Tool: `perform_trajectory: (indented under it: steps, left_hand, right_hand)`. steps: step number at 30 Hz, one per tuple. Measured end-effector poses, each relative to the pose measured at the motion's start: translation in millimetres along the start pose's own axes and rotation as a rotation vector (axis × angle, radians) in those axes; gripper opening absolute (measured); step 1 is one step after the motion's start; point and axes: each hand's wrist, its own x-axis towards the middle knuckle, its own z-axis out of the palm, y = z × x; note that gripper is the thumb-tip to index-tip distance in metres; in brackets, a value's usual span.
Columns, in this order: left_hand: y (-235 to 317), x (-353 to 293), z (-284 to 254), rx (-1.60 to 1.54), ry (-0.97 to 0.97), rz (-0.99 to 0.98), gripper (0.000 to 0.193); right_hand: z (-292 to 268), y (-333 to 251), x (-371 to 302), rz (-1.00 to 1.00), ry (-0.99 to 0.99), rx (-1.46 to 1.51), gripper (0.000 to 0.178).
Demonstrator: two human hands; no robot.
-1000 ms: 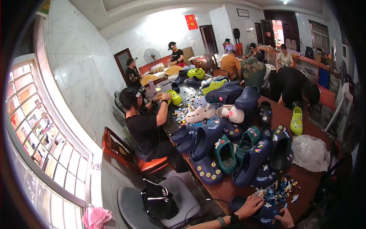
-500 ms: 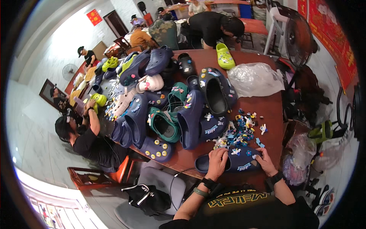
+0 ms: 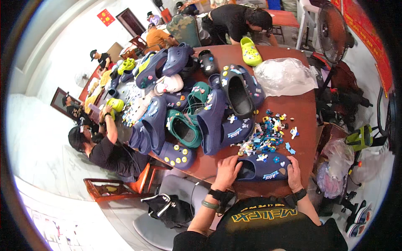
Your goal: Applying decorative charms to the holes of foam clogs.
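Sliding back from over the opening, the left hand [image 3: 226, 171] has come to the heel end of the navy clog [image 3: 270, 166], while the right hand [image 3: 295, 173] has loosened its pinch at the toe and lies along that end, fingers nearly straight. The hands stand apart with the clog between them; whether the left one grips the heel cannot be told. That clog rests on the bench [image 3: 305, 111] by its near edge, heel toward 9 o'clock, toe toward 3.

Taking it as the clock's centre, a loose heap of small charms [image 3: 268, 134] lies just beside it at 12, with a clear plastic bag [image 3: 284, 77] farther out between 12 and 1. A green clog [image 3: 184, 131] sits among piled footwear at 10 o'clock, and a clog with yellow round charms [image 3: 178, 155] at 9. Off at 8, a black cloth item [image 3: 169, 211] rests on a grey chair [image 3: 153, 230]. Well out at 9 sits a co-worker [image 3: 106, 157], arms raised.
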Motion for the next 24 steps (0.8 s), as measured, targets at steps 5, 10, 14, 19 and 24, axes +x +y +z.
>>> perform_trajectory:
  steps: [5, 10, 14, 19, 24]
  left_hand:
    - [-32, -20, -26, 0.101, -0.118, -0.418, 0.039]
    - [-32, -25, -25, 0.052, -0.077, -0.423, 0.028]
    - [-12, -20, -42, -0.176, 0.019, -0.415, 0.021]
    - [-13, -8, -74, -0.622, 0.239, -0.443, 0.025]
    - [-28, 8, -88, -1.020, 0.609, -0.390, 0.028]
  right_hand:
    - [2, 10, 4, 0.001, 0.041, 0.051, 0.035]
    - [1, 22, 10, -0.035, 0.047, 0.172, 0.040]
    - [2, 37, 4, 0.079, 0.152, 0.394, 0.046]
    - [5, 38, 2, -0.028, 0.190, 0.450, 0.042]
    - [3, 28, 3, 0.116, 0.136, 0.239, 0.025]
